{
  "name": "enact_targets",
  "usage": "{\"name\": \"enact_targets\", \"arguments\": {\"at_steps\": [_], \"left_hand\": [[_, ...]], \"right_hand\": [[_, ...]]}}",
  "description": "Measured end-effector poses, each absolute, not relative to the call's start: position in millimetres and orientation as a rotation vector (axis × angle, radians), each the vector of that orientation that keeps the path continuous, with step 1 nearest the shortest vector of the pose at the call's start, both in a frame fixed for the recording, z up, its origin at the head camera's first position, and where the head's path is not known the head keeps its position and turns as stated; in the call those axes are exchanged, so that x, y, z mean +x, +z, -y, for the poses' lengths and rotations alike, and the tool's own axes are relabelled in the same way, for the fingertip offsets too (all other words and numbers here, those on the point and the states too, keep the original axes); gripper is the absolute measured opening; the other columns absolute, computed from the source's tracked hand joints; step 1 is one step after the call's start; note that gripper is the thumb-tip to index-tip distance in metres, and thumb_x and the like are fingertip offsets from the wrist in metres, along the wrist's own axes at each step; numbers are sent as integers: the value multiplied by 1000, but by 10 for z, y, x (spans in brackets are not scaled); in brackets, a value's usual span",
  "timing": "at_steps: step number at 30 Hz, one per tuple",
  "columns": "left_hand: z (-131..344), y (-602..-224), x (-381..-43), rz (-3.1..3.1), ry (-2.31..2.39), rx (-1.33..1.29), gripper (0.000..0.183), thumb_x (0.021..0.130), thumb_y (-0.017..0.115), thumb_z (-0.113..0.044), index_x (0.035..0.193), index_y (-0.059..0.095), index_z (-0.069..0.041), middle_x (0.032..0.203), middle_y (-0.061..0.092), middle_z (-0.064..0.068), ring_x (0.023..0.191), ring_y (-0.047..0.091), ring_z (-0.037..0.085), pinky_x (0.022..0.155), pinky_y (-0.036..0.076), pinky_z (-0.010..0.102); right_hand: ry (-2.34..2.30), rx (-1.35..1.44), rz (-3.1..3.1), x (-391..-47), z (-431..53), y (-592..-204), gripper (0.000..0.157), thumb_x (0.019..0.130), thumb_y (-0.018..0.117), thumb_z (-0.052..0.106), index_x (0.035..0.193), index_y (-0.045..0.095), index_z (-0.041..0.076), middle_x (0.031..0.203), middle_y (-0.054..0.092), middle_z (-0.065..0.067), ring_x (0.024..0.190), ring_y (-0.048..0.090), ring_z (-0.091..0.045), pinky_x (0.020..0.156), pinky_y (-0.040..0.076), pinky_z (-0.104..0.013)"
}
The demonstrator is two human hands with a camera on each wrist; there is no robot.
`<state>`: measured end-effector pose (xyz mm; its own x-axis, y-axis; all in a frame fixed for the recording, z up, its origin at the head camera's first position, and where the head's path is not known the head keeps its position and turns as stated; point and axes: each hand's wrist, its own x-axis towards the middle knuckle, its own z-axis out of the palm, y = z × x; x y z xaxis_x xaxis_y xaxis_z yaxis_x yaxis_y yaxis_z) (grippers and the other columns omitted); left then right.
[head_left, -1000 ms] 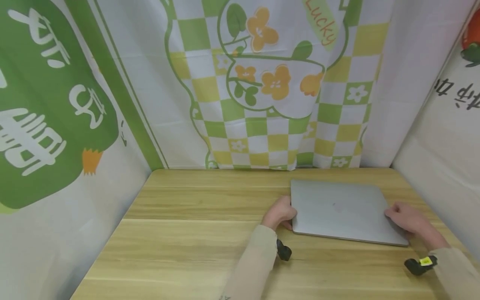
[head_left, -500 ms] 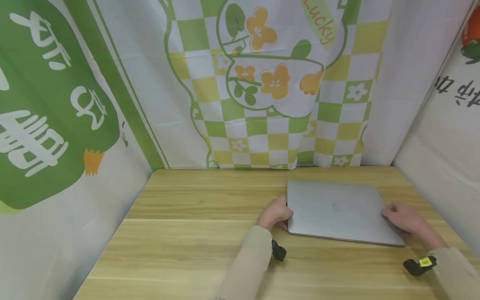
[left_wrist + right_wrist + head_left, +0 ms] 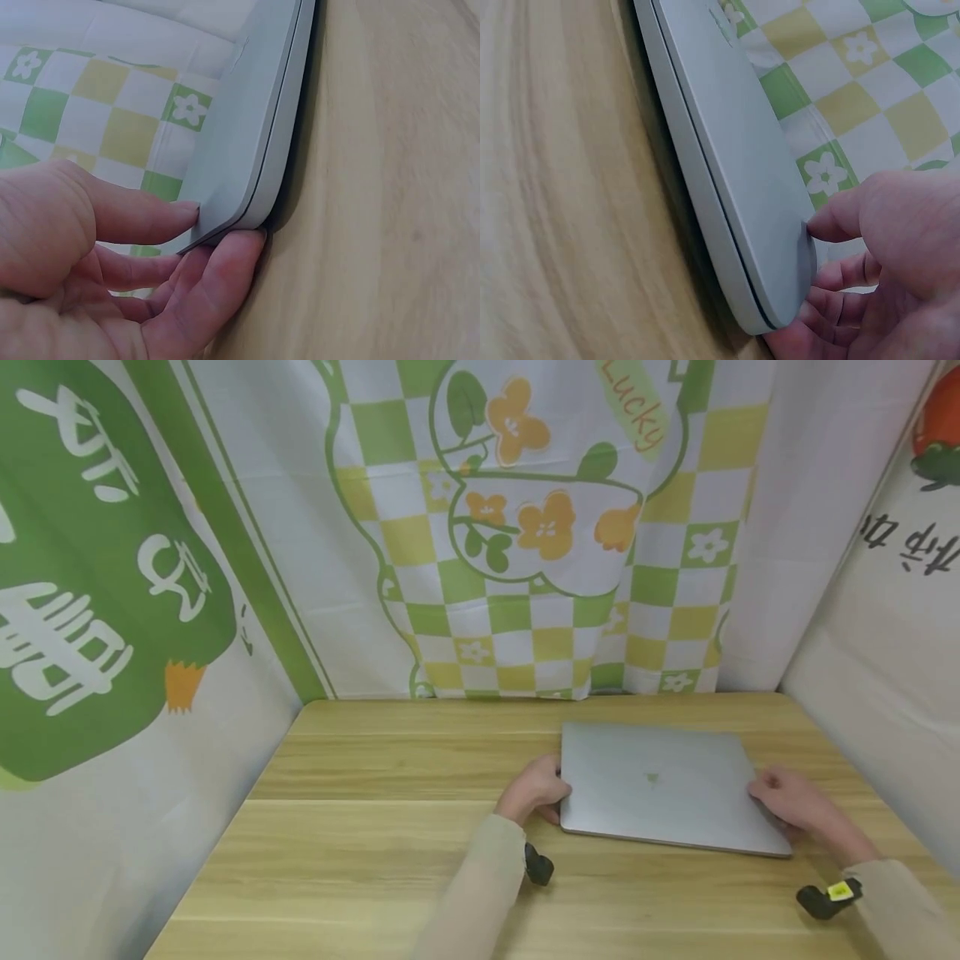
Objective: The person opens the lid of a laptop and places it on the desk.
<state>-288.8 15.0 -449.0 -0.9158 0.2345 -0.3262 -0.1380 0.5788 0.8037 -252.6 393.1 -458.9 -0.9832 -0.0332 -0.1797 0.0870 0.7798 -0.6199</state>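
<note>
A closed silver laptop [image 3: 660, 793] lies over the right part of the wooden table, its lid facing up with a small logo in the middle. My left hand [image 3: 536, 789] grips its left edge, thumb on the lid and fingers curled beneath; the left wrist view shows those fingertips [image 3: 240, 255] under the corner. On the opposite edge my right hand [image 3: 791, 802] holds the laptop the same way, its thumb [image 3: 836, 219] on the lid. In both wrist views a dark, narrow gap or shadow runs along the laptop's underside.
The wooden table [image 3: 360, 860] reaches back to a hanging cloth [image 3: 547, 635] with green and yellow checks. Printed cloth walls stand at the left [image 3: 90, 635] and right [image 3: 885, 635]. Dark wrist cameras sit at both cuffs.
Both hands and the laptop have moved a little to the left across the table. The grip on both edges stays the same.
</note>
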Motion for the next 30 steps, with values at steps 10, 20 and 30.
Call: {"name": "enact_targets", "arguments": {"at_steps": [10, 20, 30], "left_hand": [[25, -4443, -2848, -2388, 1289, 76, 31, 89, 56, -1, 119, 49, 6, 96, 58, 20, 56, 62, 26, 49, 55, 35], [153, -4449, -2822, -2428, 1224, 88, 28, 88, 58, -2, 113, 49, 5, 91, 55, 17, 53, 62, 28, 49, 55, 34], [307, -4469, -2781, -2426, 1233, 116, 38, 87, 60, -2, 121, 45, 7, 106, 55, 24, 52, 63, 26, 49, 55, 33]], "right_hand": [[-1001, 55, -2784, -2492, -3767, -4561, 26, 94, 43, 25, 91, 47, 0, 60, 45, -3, 51, 46, -17, 42, 45, -32], [-1011, 61, -2788, -2404, -3660, -4622, 26, 93, 44, 25, 95, 47, -1, 61, 46, -5, 53, 49, -19, 42, 48, -31], [-1026, 34, -2809, -2341, -3520, -4591, 24, 93, 46, 24, 92, 46, 0, 61, 47, -6, 53, 49, -19, 42, 50, -31]]}}
